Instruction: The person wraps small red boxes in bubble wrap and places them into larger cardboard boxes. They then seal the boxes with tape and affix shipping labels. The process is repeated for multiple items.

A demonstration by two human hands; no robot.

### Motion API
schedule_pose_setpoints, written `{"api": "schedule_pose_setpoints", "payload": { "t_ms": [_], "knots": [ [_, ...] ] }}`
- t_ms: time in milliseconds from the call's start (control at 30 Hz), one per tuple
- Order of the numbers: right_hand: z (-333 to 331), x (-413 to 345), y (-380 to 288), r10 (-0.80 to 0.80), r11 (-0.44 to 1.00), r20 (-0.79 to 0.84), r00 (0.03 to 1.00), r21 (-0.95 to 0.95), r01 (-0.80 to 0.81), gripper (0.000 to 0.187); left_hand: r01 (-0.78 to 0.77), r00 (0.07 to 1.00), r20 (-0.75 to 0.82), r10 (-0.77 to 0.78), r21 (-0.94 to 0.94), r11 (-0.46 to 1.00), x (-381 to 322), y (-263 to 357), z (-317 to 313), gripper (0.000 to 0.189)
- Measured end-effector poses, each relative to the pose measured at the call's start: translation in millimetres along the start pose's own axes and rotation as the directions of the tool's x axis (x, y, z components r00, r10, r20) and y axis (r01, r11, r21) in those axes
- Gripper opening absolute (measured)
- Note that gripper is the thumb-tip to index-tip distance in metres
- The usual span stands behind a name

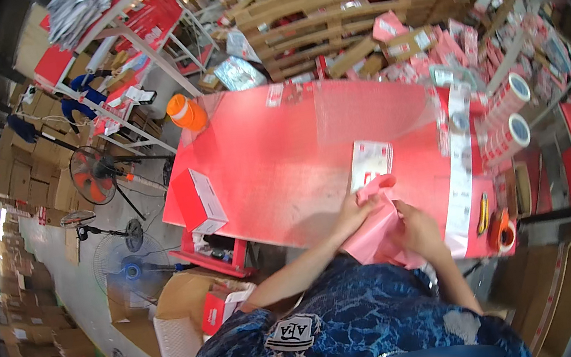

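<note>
A pink plastic mailing bag (377, 234) is held between both hands at the near edge of the red table (262, 171). My left hand (357, 212) grips its upper left part. My right hand (417, 228) has hold of its right side; some fingers are hidden by the folds. Just beyond the bag lies a flat item bearing a printed label (371, 160). On the right, a strip of printed labels (459, 174) runs across the table, with a yellow box cutter (483, 212) and an orange tape dispenser (502, 235) beside it.
A red and white box (200, 199) and an orange jug (187, 113) stand on the table's left side. Two printed rolls (506, 137) are at the right. Beyond are a wooden pallet (328, 22) and piled parcels. Fans and cartons occupy the left floor; a co-worker in blue (82, 98) is farther off.
</note>
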State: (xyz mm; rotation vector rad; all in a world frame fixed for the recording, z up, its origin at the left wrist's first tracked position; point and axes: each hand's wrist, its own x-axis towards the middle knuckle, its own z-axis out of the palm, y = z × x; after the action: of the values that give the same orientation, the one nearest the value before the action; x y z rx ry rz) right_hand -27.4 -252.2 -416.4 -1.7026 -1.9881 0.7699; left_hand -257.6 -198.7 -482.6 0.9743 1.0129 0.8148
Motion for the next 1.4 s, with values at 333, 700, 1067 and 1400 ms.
{"api": "schedule_pose_setpoints", "payload": {
  "t_ms": [333,700,1067,1400],
  "knots": [
    [153.8,123.6,125.9,0.441,0.848,-0.221,0.870,0.419,-0.324,0.084,0.249,0.841,-0.440,0.314,0.830,0.498,19.2,-76.8,-227.0,0.060],
    [110.7,42.3,95.9,0.426,0.850,-0.379,0.821,0.480,-0.219,0.065,-0.295,0.939,0.272,0.211,0.952,0.084,-15.8,-132.4,-220.5,0.054],
    [122.4,30.1,90.9,-0.024,0.946,0.544,0.839,0.284,-0.156,0.047,-0.225,0.968,0.092,0.235,0.736,0.638,12.8,-95.1,-192.1,0.019],
    [164.8,78.2,116.5,0.221,0.960,0.082,0.972,0.157,-0.231,0.056,0.088,0.704,-0.213,0.678,0.973,0.214,-4.0,-111.8,-154.8,0.046]
  ]
}}
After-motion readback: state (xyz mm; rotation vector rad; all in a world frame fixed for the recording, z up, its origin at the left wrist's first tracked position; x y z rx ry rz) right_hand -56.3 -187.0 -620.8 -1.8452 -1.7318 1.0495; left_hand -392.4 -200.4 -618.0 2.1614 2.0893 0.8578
